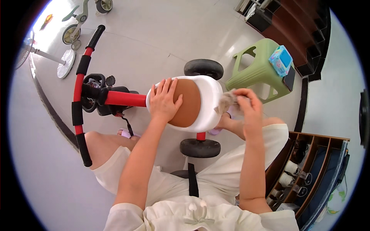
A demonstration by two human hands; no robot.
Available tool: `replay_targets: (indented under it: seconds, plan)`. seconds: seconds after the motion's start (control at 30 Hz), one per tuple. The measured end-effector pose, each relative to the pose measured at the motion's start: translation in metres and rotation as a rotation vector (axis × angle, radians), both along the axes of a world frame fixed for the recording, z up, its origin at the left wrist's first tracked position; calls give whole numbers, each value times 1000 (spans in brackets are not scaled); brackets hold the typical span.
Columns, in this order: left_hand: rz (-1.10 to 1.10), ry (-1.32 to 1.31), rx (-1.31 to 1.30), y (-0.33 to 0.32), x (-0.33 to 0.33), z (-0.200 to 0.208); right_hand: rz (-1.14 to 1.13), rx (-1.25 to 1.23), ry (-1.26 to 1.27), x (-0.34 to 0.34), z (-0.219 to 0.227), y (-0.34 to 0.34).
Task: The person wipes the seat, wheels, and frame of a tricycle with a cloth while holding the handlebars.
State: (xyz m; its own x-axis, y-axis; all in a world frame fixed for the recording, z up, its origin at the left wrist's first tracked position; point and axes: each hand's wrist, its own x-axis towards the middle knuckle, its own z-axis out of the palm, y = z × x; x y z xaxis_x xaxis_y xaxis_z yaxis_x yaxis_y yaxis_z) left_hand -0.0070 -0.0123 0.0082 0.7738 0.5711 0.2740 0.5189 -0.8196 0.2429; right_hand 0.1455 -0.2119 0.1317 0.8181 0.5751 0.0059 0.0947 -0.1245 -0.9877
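Observation:
A child's tricycle with a red frame (125,99) stands before me, its handlebar (78,90) to the left. Its white seat (211,104) carries a brown pad (189,103). My left hand (165,101) lies flat with fingers spread on the seat's front part, partly over the pad. Just off the seat's right end, my right hand (249,106) is closed on a crumpled greyish cloth (228,102), which reaches to the seat's rim; the hand is slightly blurred. Two black rear wheels (203,68) flank the seat, and the far front wheel is partly hidden under the handlebar.
A green plastic stool (256,65) at the right holds a blue wipes pack (282,61) and a dark flat object. Lower right stands a wooden shoe rack (320,136) with shoes. A balance bike (79,21) and a white fan (66,63) are upper left; dark steps (295,29) rise upper right.

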Motion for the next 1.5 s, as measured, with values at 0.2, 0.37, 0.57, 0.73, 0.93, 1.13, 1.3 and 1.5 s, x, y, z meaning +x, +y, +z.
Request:
replay_targets:
  seconds: [0.2,0.37,0.57,0.73,0.93,1.13,1.3,1.5]
  plan:
    - [-8,-31,-19,-5,4,2,-131,-258,-383,-14,-46,25]
    - [8,-8,-6,-1,-2,-2,18,-267,-649,-68,-60,13]
    - [-14,-14,8,-2,3,-4,146,-454,-732,-121,-82,-29]
    - [-20,10,46,-2,1,-2,51,-491,-847,-72,-66,27]
    - [-25,28,55,-9,9,-1,95,-473,-442,11,-80,66]
    - [-6,64,83,-6,2,1,71,-403,-614,-50,-81,13]
    - [-4,69,56,-9,6,3,44,-499,-735,-84,-80,-6]
    - [5,61,67,-8,9,0,8,-534,-744,-16,-76,55]
